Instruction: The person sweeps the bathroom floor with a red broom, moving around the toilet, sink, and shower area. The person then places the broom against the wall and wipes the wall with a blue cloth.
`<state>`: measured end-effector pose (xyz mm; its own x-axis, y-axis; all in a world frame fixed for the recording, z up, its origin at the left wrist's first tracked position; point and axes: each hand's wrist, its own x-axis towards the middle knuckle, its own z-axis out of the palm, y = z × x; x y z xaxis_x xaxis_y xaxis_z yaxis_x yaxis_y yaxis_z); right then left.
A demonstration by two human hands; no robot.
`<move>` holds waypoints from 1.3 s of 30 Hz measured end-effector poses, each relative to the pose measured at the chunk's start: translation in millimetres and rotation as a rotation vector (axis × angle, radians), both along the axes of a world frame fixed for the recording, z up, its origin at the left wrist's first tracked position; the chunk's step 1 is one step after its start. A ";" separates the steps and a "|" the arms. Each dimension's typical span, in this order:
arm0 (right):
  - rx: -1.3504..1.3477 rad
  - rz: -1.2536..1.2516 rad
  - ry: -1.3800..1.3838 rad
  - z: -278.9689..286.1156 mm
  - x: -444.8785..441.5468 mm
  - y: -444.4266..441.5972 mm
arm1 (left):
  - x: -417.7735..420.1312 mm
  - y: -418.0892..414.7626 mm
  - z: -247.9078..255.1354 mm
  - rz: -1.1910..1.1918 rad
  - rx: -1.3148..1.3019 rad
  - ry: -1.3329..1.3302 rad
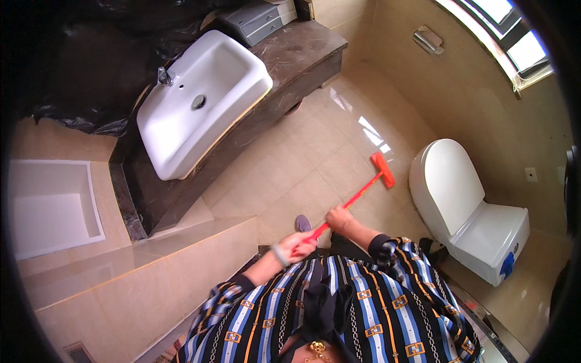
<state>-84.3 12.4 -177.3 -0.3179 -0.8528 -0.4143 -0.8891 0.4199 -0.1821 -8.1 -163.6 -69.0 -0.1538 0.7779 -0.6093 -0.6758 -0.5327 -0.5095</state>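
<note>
Both of my hands are on the red handle (361, 195) of a floor mop or scrubber. My left hand (298, 245) is wrapped around its near end, close to my body, with a pale band at the wrist. Farther along the shaft, my right hand (340, 218) grips it. A short red crosswise head (383, 170) meets the tiled floor (313, 149) a little left of the toilet (454, 181). I cannot tell whether the head is a sponge or a brush.
A white washbasin (199, 109) sits on a dark stone counter (299, 50) at upper left, beside a grey drawer box (258, 22). Black plastic sheeting (91, 68) covers the wall behind it. A tiled ledge (150, 258) runs along the left. One shoe (302, 223) shows below the handle.
</note>
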 end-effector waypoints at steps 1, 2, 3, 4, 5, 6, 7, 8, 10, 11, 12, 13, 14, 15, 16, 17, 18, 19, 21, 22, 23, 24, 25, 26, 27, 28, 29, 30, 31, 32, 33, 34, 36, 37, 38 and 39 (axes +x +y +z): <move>0.066 -0.011 0.074 -7.9 -9.4 18.8 | -9.8 19.8 -9.4 -0.004 0.021 -0.046; 0.099 -0.049 0.074 -3.4 -19.6 28.0 | -18.4 36.5 -8.5 -0.084 -0.145 0.081; 0.109 -0.109 0.077 -5.0 -22.9 37.2 | -24.2 48.5 -11.2 -0.098 -0.201 0.024; 0.088 -0.080 0.097 -7.2 -22.3 38.2 | -24.4 48.2 -10.8 -0.103 -0.189 0.040; 0.066 -0.048 0.118 -8.9 -21.4 38.0 | -23.4 45.0 -9.5 -0.106 -0.177 0.056; 0.072 -0.026 0.084 -5.8 -14.1 28.2 | -13.2 33.3 -10.1 -0.050 -0.086 0.027; 0.079 -0.008 0.057 -3.0 -5.4 10.3 | 0.1 15.0 -11.4 0.002 0.005 0.004; 0.075 -0.019 0.009 0.5 6.6 -11.4 | 13.9 -4.4 -1.5 -0.015 -0.052 0.066; 0.003 -0.016 0.001 11.2 35.1 -48.4 | 29.2 -38.6 39.1 -0.048 -0.128 0.067; -0.106 0.041 -0.136 21.2 55.1 -84.5 | 60.4 -58.4 62.7 0.062 -0.190 -0.021; -0.159 0.064 -0.235 33.0 65.3 -99.6 | 68.7 -65.4 84.2 0.010 -0.295 -0.024; -0.258 0.046 -0.189 34.7 71.1 -101.1 | 64.6 -68.9 95.8 -0.086 -0.387 -0.010; -0.238 -0.014 -0.186 32.9 73.1 -102.0 | 67.2 -74.4 91.1 -0.073 -0.235 0.013; -0.224 -0.039 -0.186 30.9 73.1 -104.2 | 69.4 -71.2 88.3 -0.069 -0.221 -0.007; -0.210 -0.060 -0.142 25.1 66.7 -98.3 | 64.9 -64.3 78.8 -0.033 -0.193 -0.013; -0.192 -0.081 -0.097 19.8 56.3 -87.5 | 58.8 -54.5 64.1 0.003 -0.161 -0.018; -0.180 -0.036 -0.037 11.9 40.1 -73.4 | 50.4 -37.4 52.4 0.057 -0.152 0.051; -0.116 -0.021 0.040 3.9 22.2 -60.6 | 37.6 -19.1 41.3 0.205 0.009 0.035; -0.030 -0.193 0.157 -20.0 -31.6 -12.4 | -8.8 30.4 -2.1 0.210 -0.111 0.111; 0.018 -0.175 0.163 -35.5 -59.5 -0.5 | -29.9 51.5 -13.0 0.282 -0.133 0.182; 0.009 -0.138 0.244 -37.6 -89.3 19.6 | -54.7 71.8 -26.5 0.307 -0.086 0.237; 0.033 -0.150 0.333 -43.8 -114.6 55.3 | -87.2 100.4 -29.3 0.270 -0.034 0.254; -0.091 -0.216 0.259 -33.2 -127.6 44.5 | -101.2 103.2 -26.3 0.276 -0.110 0.233; -0.180 -0.331 0.191 -24.0 -137.1 53.4 | -117.7 106.4 -18.4 0.262 -0.150 0.173; -0.277 -0.455 0.120 -21.8 -142.1 63.5 | -128.4 111.1 -13.4 0.237 -0.199 0.113; -0.335 -0.530 0.027 -11.8 -139.0 60.5 | -126.6 107.3 -12.4 0.277 -0.142 0.111; -0.328 -0.516 0.065 -21.6 -129.9 52.3 | -119.6 96.4 -7.3 0.318 -0.084 0.108; -0.212 -0.296 0.184 -16.3 -117.5 40.3 | -99.8 79.0 -6.0 0.257 -0.087 0.332; -0.274 -0.236 0.224 -23.6 -100.1 33.0 | -82.4 68.7 6.5 0.236 -0.137 0.338; -0.278 -0.201 0.158 -15.0 -79.9 14.9 | -62.8 53.0 21.3 0.231 -0.197 0.341; -0.345 -0.169 0.079 6.8 -60.2 0.5 | -45.4 33.8 40.1 0.269 -0.178 0.124; -0.448 -0.188 -0.011 15.2 -41.0 -7.0 | -27.9 17.0 52.5 0.263 -0.090 0.083; -0.545 -0.115 -0.237 27.3 -14.1 -40.8 | 6.3 -4.5 82.6 0.270 -0.168 0.031; -0.504 -0.147 -0.316 35.0 -17.6 -38.9 | -0.2 -9.0 85.1 0.223 -0.132 0.050; -0.483 -0.188 -0.317 38.4 -27.4 -34.2 | -14.8 -8.1 83.7 0.208 -0.134 0.035; -0.488 -0.229 -0.314 36.0 -38.9 -33.8 | -23.8 -6.9 83.1 0.226 -0.151 0.017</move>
